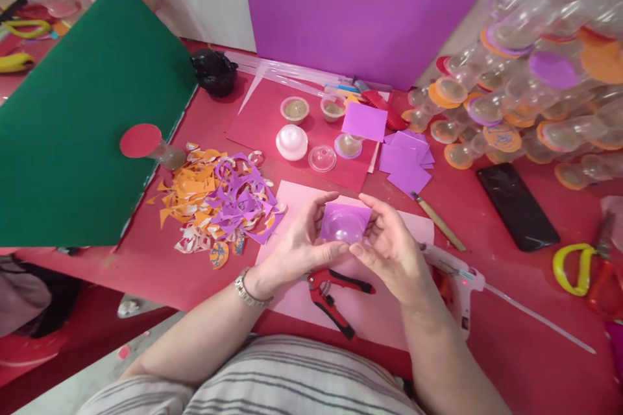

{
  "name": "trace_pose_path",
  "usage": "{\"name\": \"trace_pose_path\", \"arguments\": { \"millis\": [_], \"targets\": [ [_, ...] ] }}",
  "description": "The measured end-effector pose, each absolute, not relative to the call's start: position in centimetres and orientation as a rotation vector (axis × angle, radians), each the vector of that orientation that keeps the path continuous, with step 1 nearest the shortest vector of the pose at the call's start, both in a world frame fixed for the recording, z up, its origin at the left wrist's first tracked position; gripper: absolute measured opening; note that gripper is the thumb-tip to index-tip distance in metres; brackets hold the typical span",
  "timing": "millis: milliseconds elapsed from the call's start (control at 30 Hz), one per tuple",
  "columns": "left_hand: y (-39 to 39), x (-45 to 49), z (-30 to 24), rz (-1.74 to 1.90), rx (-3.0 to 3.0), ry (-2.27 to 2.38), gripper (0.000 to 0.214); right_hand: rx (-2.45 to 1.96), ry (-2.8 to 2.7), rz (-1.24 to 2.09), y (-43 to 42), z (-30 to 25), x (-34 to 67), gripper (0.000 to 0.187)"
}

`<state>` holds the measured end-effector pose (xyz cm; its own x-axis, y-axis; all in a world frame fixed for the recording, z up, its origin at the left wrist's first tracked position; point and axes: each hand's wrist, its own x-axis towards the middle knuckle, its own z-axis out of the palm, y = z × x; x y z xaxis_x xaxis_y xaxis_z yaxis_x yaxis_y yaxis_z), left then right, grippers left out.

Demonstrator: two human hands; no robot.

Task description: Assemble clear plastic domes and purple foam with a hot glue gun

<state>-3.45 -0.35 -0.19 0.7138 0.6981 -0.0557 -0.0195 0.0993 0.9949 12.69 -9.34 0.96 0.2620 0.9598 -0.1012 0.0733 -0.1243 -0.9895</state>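
Between my two hands is a small clear plastic cup [344,228] set against a purple paper square [357,209]. My left hand [311,233] grips their left side, thumb along the near edge. From the right, my right hand [389,240] holds the same pair, its thumb close to the other thumb. Below the hands, red-handled pruning shears [324,292] lie on a pink sheet [285,198]. A white hot glue gun [460,285] with a glue stick in it rests beside my right forearm.
Orange and purple paper scraps [219,194] pile up on the left. Purple squares [406,159], sand-filled cups [294,109], a paintbrush [438,220], a phone [516,206] and scissors [579,269] lie around. Stacked plastic pieces [516,91] crowd the right; a green board [97,123] leans left.
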Motion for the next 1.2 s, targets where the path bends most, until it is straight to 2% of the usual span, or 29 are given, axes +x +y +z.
{"name": "trace_pose_path", "arguments": {
  "millis": [233,400,667,867,1067,1200],
  "targets": [
    [-0.4,-3.7,0.2,0.517,1.408,0.604,0.070,-1.477,-0.981,1.049,-9.4,1.0,12.7,0.060],
    [-0.5,-3.6,0.5,0.553,1.201,0.583,0.074,-1.487,-0.890,1.092,-9.1,1.7,12.2,0.054],
    [-0.7,-3.0,0.3,0.653,1.026,0.618,0.082,-1.428,-0.820,1.045,-8.8,1.6,11.4,0.062],
    [-0.1,-4.0,0.8,0.538,1.221,0.662,0.083,-1.516,-0.997,1.015,-9.1,1.4,12.4,0.072],
    [-0.2,-4.2,1.0,0.516,1.288,0.725,0.085,-1.477,-0.995,1.057,-9.1,1.5,12.6,0.058],
    [-0.5,-3.7,1.0,0.576,1.145,0.707,0.089,-1.420,-0.895,1.047,-8.8,1.5,12.2,0.057]
  ]
}}
